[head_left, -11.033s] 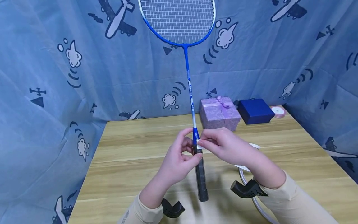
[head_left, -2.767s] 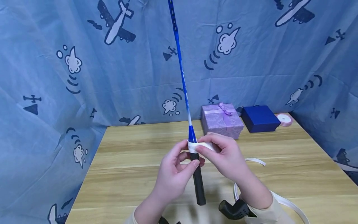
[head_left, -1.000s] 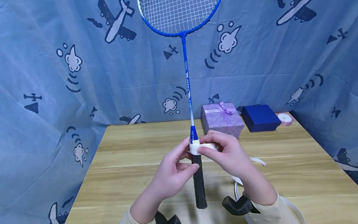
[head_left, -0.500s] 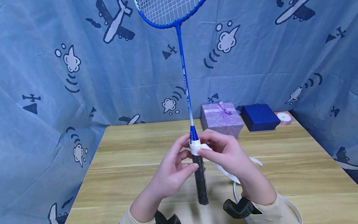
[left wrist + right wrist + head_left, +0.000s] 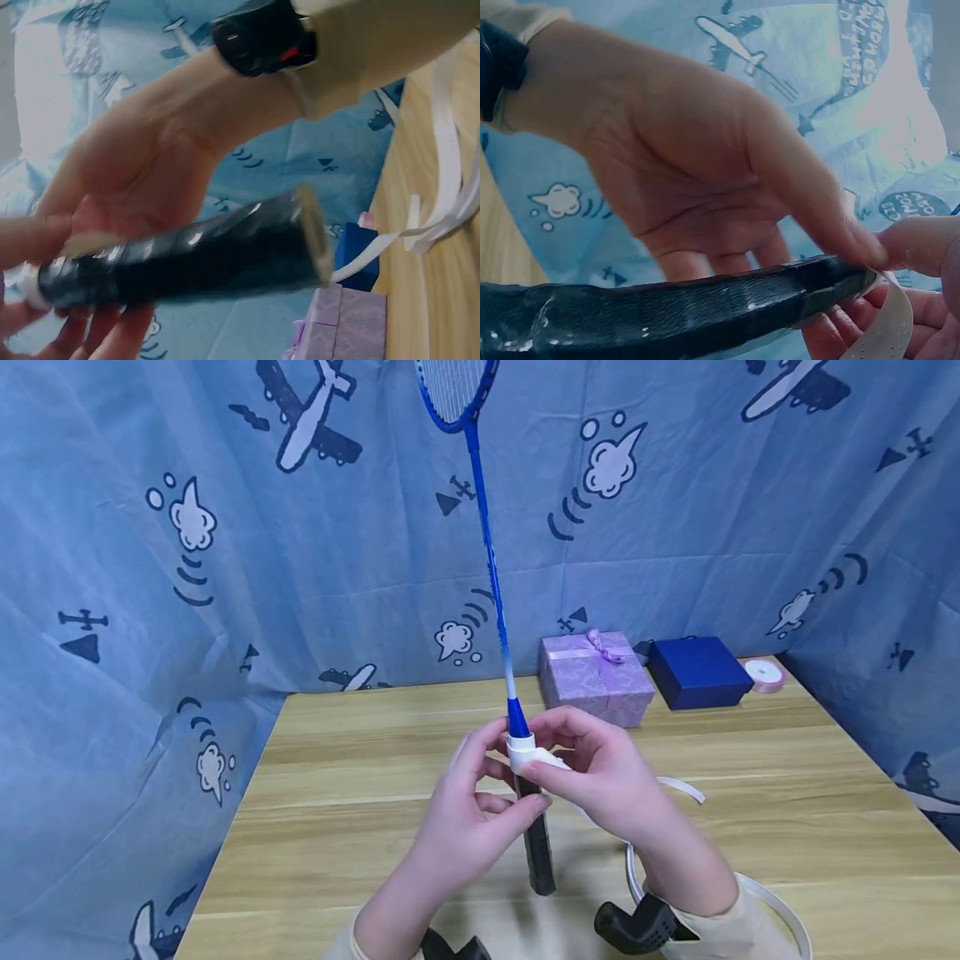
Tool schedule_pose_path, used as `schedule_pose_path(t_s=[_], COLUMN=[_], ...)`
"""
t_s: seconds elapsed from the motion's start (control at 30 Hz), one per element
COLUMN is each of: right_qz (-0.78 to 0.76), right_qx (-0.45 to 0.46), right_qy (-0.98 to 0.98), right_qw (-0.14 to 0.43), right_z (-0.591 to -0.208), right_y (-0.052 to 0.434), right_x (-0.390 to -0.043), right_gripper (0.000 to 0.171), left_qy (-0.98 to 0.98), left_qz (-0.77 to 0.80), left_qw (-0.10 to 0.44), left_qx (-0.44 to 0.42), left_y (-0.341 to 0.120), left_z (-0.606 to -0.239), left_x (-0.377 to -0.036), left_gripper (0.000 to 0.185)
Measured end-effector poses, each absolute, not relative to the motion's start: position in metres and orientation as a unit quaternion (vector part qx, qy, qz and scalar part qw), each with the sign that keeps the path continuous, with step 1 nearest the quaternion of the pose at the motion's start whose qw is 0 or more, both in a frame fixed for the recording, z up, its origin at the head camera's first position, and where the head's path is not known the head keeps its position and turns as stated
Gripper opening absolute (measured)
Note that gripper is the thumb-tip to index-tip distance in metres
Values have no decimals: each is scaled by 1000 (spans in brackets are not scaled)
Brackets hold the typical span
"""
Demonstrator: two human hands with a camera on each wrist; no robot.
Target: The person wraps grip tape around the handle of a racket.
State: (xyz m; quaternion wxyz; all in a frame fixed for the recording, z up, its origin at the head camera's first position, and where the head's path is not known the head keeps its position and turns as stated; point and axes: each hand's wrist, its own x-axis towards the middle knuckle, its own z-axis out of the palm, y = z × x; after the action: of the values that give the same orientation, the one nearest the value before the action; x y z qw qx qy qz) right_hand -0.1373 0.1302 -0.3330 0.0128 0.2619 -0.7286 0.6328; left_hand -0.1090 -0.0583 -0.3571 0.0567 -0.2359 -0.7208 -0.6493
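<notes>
A blue badminton racket (image 5: 480,502) stands upright and leaning slightly left, its head cropped by the head view's top edge. My left hand (image 5: 457,818) grips the upper part of its black handle (image 5: 539,860), thumb in front and fingers round the far side. White grip tape (image 5: 519,753) circles the handle just below the blue cone. Close beside that band, my right hand (image 5: 611,768) pinches the tape between thumb and fingers. In the right wrist view, a dotted stretch of grip tape (image 5: 889,322) hangs by the handle's narrow end.
Beyond the right forearm, loose white tape (image 5: 783,906) curves over the wooden table (image 5: 360,752). A lilac gift box (image 5: 596,689), a dark blue box (image 5: 697,672) and a pink ribbon spool (image 5: 763,675) stand at the back right. A blue patterned curtain (image 5: 337,552) hangs behind.
Eleven seconds ago only a small piece of white showed at the handle's top; now a band surrounds it. Over the last second the racket has turned, its head now nearer edge-on.
</notes>
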Motion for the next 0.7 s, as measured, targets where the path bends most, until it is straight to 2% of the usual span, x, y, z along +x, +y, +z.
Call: schedule_pose_path(t_s=[0.1, 0.2, 0.7], right_qz=[626, 622, 593], right_qx=[257, 253, 275], right_qy=[-736, -740, -756], right_qw=[28, 36, 24], right_z=[-333, -334, -334], right_y=[127, 125, 131], right_x=[-135, -135, -138], right_gripper=[27, 25, 28], left_qy=[-739, -735, -658], left_qz=[-634, -639, -709], left_qw=[90, 98, -10], left_qx=[-207, -205, -252], left_y=[-54, -54, -63], left_z=[-356, -354, -354], left_x=[-106, -104, -109], left_gripper=[68, 67, 68])
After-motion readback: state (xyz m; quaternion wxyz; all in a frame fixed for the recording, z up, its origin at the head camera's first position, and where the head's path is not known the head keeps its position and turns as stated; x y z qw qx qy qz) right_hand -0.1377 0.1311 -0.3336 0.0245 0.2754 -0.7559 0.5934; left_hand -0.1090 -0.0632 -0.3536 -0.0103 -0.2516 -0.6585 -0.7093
